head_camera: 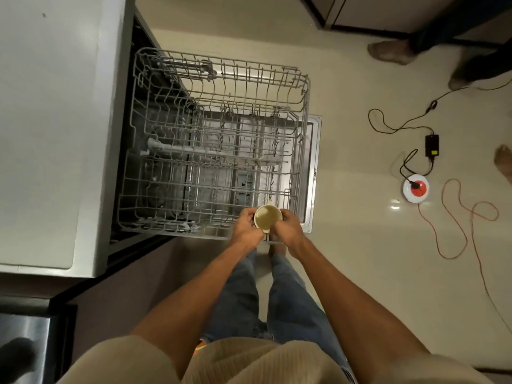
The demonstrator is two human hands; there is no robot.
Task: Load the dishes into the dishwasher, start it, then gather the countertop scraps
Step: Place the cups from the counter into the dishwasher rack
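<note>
Beige ribbed sleeves lead out to the left hand (247, 226) and right hand (288, 228), both curled round a small cream ceramic cup (268, 219), mouth up, above the near right corner of the pulled-out grey wire dishwasher rack (216, 145). It should be turned upside down and seated between the tines so it drains.

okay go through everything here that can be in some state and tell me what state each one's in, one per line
dishwasher door: open, folded down flat.
upper rack: pulled out, no dishes seen in it.
lower rack: pulled out, no dishes seen in it.
cup: upright, mouth up, held over the racks' near corner.
left hand: gripping the cup.
right hand: gripping the cup.
extension reel: black plug in its socket.
</note>
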